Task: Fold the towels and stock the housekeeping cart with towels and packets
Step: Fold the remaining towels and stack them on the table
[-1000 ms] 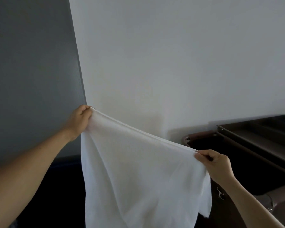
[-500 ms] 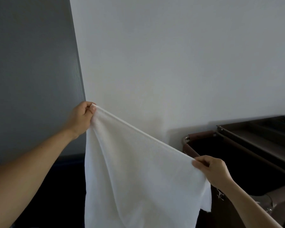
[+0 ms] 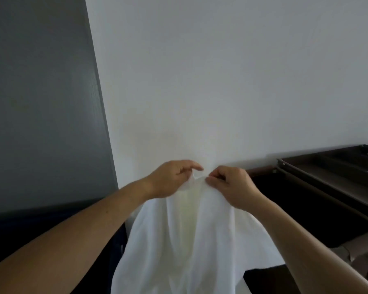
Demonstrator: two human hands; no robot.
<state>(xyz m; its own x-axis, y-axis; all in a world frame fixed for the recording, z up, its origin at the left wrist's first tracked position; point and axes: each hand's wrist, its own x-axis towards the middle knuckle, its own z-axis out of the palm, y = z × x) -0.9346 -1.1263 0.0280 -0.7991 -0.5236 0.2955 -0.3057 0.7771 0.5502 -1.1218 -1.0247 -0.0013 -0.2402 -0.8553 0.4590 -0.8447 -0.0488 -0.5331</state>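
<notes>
Plain white wall (image 3: 221,81) and a dark grey panel (image 3: 40,102) on its left fill the background. In front of them, a thin white cloth towel (image 3: 189,240) hangs in mid-air between the hands, its two top corners meeting and the cloth drooping below in a loose doubled fold. Its lower edge runs out of view.

The left hand (image 3: 170,179) pinches one corner between thumb and curled fingers, the forefinger stretched toward the other hand. The right hand (image 3: 232,185) pinches the other corner with its fingers curled in tight. The two hands are almost touching.

To the right, against the wall, stands a brown metal housekeeping cart (image 3: 306,187) with a divided top tray (image 3: 338,166).

By my reading this is the first halving of this towel. Further folds, laying it in the cart and adding the packets are all to come, and no folded towel or packet shows in the visible part of the cart. No brand, label or writing can be read anywhere.
</notes>
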